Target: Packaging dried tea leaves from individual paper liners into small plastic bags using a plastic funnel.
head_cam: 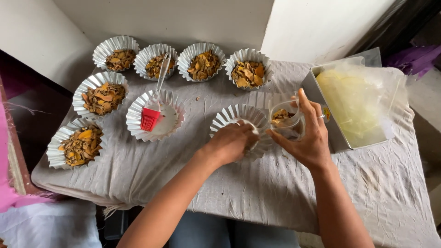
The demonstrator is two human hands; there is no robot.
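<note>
While the left hand [231,141] is pressing down inside the empty fluted foil mould [242,120] near the middle of the cloth-covered table [376,183], its fingers curled onto the base and hiding whatever lies beneath them, the right hand [307,135] is gripping a small clear cup [283,120] of orange-brown chips just beside the mould's right rim. The cup is sitting upright, touching or almost touching the foil. Judging from this, a good job is calling for the left fingers to be holding the thin pleats steady without crushing them, and for the cup to be tilting low over the centre so chips are not spilling onto the cloth. Six filled moulds [104,97] are ringing the far and left edges, a red silicone brush [150,118] is resting in another mould [172,120], and a metal tin [321,105] lined with clear plastic is standing just to the right.
</note>
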